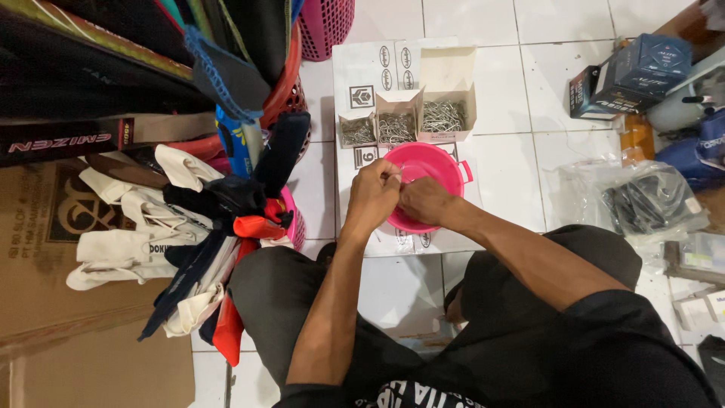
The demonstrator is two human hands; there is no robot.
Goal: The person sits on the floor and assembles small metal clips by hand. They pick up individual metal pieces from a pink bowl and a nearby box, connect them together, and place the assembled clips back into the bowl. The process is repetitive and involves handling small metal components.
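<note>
- White floor tiles (574, 45) are shown as the working surface; a flat sheet of printed white cardboard (362, 68) is laid on them in front of the seated person.
- One pink plastic bowl (445, 168) with a small side handle is set on the cardboard, directly under both hands.
- Left hand (371, 198): clenched, fingertips pinched on a small thin pale piece, held over the bowl's near rim; what the piece is cannot be told.
- Right hand (424, 200): closed, knuckles up, touching the left hand; whether the same piece is gripped cannot be told.
- Step judged in hand: a small part is being fitted or sorted between the fingers above the bowl. The next move is judged to call for a fine pinch and a short reach to the boxes.
- Three open cardboard boxes (445, 113) of small metal pieces are counted in a row just beyond the bowl: two small, one larger.
- One bundle of cloth straps and bags (189, 227), white, black and red, is noted to the left.
- One pink basket (326, 26) is noted at the top edge.
- One clear plastic bag (642, 200) of dark items lies to the right.
</note>
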